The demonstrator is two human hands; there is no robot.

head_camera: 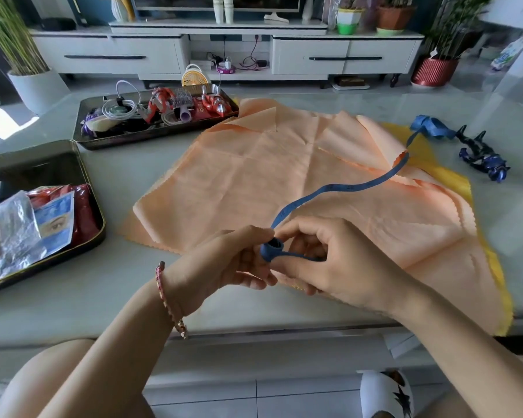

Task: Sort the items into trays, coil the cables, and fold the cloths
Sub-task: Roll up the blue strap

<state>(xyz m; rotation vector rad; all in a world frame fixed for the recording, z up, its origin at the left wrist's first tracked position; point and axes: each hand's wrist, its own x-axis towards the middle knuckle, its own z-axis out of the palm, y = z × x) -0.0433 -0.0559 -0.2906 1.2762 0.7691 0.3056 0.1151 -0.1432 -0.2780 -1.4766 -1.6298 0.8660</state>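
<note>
Trays come first: the far tray [151, 137], dark and metal-rimmed, sits at the table's back left and is crowded with a coiled white cable [120, 108], red-and-silver toy figures [215, 104], a small hairbrush [180, 102] and purple bits too jumbled to name. The near tray [85, 176], at the left edge, holds silver foil sachets [12, 224], a face-mask packet printed with an eye [56, 224] and a red pouch [82, 209]; its far half is bare.

A peach cloth [284, 176] lies spread and creased over the middle of the pale table [109, 297], over a yellow cloth [453, 176] that shows along its right side. To the right, a dark blue toy figure [480, 155] lies on the bare tabletop near the loose far end of a blue measuring tape [344, 188].

That tape runs from a crumpled bunch at the right, across the peach cloth, to a small tight roll between both hands above the cloth's near edge. The left hand [239, 260], a braided bracelet [169, 300] on its wrist, pinches the roll with thumb and fingertips. The right hand [338, 267] is curled around the strip beside the roll, fingers closed on it.
</note>
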